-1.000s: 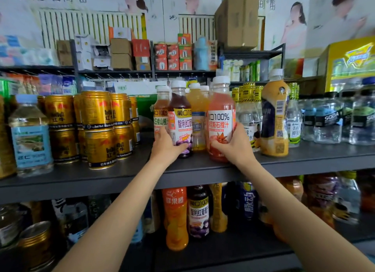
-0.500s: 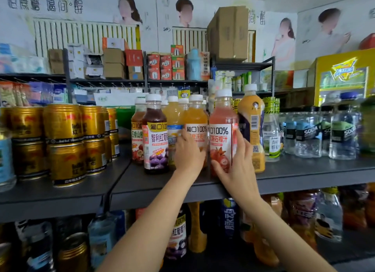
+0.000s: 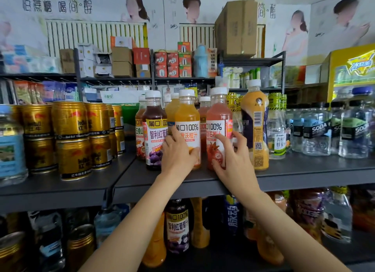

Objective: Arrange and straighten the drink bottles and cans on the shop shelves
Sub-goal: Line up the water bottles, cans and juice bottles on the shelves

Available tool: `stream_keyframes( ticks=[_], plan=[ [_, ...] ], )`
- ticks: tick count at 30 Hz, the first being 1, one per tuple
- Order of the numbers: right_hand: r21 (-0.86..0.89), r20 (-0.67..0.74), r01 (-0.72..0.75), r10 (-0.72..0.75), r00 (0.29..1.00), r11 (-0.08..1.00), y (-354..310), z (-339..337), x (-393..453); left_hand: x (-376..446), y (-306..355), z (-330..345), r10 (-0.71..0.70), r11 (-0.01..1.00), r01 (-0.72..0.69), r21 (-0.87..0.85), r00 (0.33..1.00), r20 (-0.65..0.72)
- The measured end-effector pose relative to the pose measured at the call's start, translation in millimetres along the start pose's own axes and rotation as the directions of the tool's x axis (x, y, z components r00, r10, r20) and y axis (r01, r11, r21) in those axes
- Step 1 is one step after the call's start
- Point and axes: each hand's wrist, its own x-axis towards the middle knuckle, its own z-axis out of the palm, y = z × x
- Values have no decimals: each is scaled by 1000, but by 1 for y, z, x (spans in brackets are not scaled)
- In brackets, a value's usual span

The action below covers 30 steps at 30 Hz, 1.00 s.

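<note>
1. A shop shelf (image 3: pixel 284 176) carries upright drink bottles along its front edge.
2. The orange bottle (image 3: pixel 187 117) stands upright, the left hand (image 3: pixel 178 156) wrapped round its lower body.
3. Just beside it, the red bottle (image 3: pixel 219 117) meets the right hand (image 3: pixel 233 162), fingers spread, touching but not clasping.

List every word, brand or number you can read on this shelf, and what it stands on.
"100%": white label of the orange juice bottle
"100%": white label of the pink-red juice bottle
"SODA": dark band on the clear plastic water bottle
"Red Bull": gold drink can, blurred
Yellow fridge sign: unreadable
</note>
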Motion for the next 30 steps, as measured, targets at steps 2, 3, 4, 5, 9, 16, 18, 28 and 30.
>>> stream_keyframes(
  ticks=[2,3,4,5,9,16,18,28,30],
  plan=[
    [-61,129,-12,19,991,998,-5,2,10,1,-2,-4,11,1000,-11,-12,1000,30],
    [-85,169,-11,25,985,996,-7,4,16,1,-2,-5,15,1000,-14,-17,999,38],
    [-101,186,-6,25,982,995,-10,5,21,1,-3,-6,21,1000,-20,-23,999,42],
    [-109,191,0,21,981,994,-13,7,26,0,-5,-7,30,999,-29,-30,999,45],
    [-187,290,19,37,956,982,-20,20,43,-5,-11,-10,44,998,-42,-39,997,56],
    [-234,530,-115,225,817,966,-10,48,66,-8,-15,-13,45,998,-42,-42,997,68],
    [-261,617,-119,260,742,958,-8,55,63,-8,-15,-13,42,998,-40,-40,997,70],
    [128,302,-131,87,949,983,-24,-4,16,-29,-23,-20,128,992,-127,-20,989,79],
    [294,115,10,-46,992,956,-32,-24,-25,-59,-39,-28,256,962,-263,-71,962,-95]
  ],
)
